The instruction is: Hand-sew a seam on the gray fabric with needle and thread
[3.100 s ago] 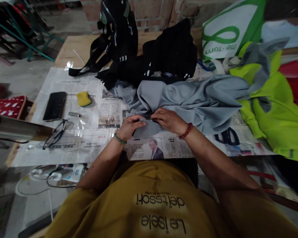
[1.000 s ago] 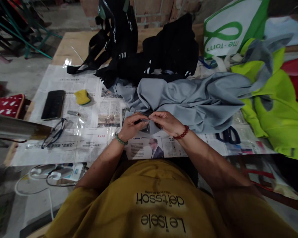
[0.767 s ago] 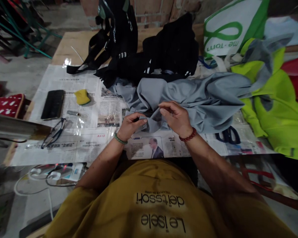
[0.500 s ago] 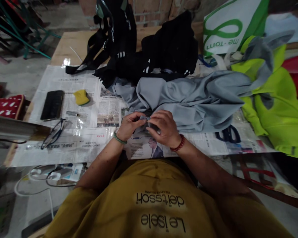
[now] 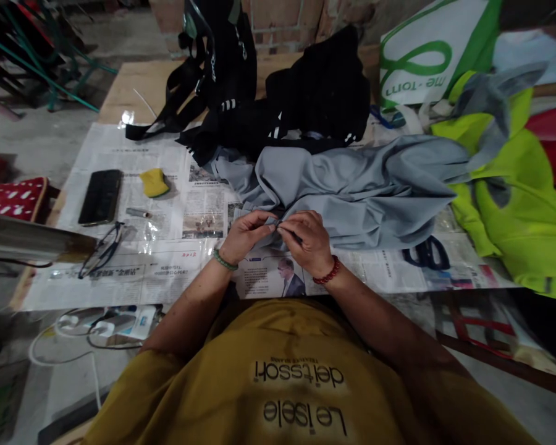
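Note:
A crumpled grey cloth garment (image 5: 356,185) lies across the newspaper-covered table. At its near left edge, my left hand (image 5: 245,238) pinches a bit of the grey fabric between thumb and fingers. My right hand (image 5: 308,241) is closed right beside it, fingertips meeting those of the left. A slim dark thing (image 5: 297,238) shows under the right fingers, too small to name. The exact spot between the fingertips is hidden. To the right of the hands, dark-handled scissors (image 5: 427,253) rest partly against the garment.
Left on the newspaper (image 5: 167,259) are a phone (image 5: 100,198), a yellow sponge (image 5: 154,183), a small grey cylinder (image 5: 139,212) and glasses (image 5: 102,250). Black bags and straps (image 5: 315,86) lie behind. A yellow-green garment (image 5: 514,204) and a green-white bag (image 5: 435,52) are at right.
My right fingers have closed in tighter at the fabric edge, and the slim dark thing now shows beneath them. My left hand keeps its pinch in nearly the same place.

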`<action>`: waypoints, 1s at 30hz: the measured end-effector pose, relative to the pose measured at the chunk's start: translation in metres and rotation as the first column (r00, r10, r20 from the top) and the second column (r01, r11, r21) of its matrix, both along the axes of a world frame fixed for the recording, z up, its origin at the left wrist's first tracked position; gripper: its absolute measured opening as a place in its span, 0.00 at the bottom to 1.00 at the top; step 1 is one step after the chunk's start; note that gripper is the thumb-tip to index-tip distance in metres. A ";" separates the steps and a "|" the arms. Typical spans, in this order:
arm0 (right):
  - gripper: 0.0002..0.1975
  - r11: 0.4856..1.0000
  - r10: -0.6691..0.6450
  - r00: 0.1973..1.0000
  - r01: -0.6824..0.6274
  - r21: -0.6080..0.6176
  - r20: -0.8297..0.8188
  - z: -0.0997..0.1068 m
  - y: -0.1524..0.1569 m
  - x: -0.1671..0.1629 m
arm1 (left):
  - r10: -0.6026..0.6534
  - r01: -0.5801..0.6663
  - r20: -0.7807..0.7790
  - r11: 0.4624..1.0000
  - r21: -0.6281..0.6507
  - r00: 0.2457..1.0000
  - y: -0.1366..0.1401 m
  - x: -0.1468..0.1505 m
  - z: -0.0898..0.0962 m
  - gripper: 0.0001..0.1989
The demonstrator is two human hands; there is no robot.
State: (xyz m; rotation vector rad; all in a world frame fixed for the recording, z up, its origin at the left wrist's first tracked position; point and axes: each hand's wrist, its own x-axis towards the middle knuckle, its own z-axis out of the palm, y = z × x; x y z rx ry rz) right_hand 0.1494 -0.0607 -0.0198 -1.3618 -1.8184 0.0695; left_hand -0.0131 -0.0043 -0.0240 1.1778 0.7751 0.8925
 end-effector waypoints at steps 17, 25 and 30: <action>0.07 0.970 0.128 0.984 -0.098 0.224 -0.123 0.011 -0.004 0.004 | 0.058 -0.056 0.016 0.992 -0.115 0.998 0.004 0.004 -0.004 0.16; 0.02 0.994 0.107 0.890 -0.083 0.073 -0.443 0.026 -0.005 0.013 | 0.088 -0.079 0.043 0.978 -0.193 0.995 0.005 0.002 0.002 0.18; 0.10 0.944 -0.002 0.369 -0.306 -0.123 -0.929 0.032 -0.007 0.004 | 0.046 -0.024 0.085 0.971 -0.236 0.995 0.003 0.002 0.003 0.18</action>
